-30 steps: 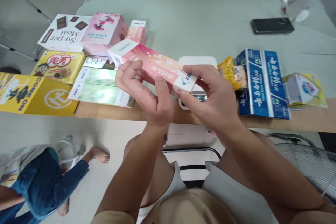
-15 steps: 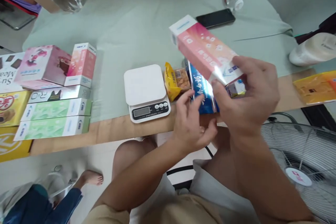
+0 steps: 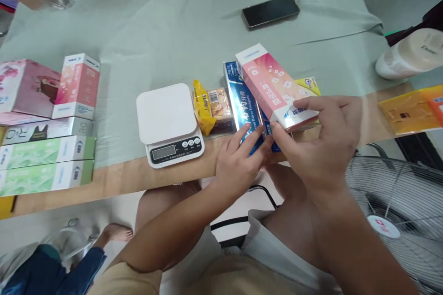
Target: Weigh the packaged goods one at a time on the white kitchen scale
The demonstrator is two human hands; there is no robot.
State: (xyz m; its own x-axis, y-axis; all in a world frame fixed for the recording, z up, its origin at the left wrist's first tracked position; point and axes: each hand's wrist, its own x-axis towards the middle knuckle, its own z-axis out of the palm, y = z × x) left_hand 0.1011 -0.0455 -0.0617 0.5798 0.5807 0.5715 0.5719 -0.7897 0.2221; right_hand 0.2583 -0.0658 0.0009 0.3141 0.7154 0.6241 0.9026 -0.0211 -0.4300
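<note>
Counter (image 3: 145, 32): right grip (image 3: 327, 145) clasps pink box (image 3: 272, 83); left grip (image 3: 237, 163), closure unclear, touches blue box (image 3: 242, 101), which a slip could shift.

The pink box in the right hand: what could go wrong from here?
The right hand grips the pink box only near one end, so the far end might dip or swing.
It overlaps the blue toothpaste box in view, so lowering it could knock that box askew.
The left hand has its fingers at the blue box's near end, by the table edge; a careless pull might tip it off.
</note>
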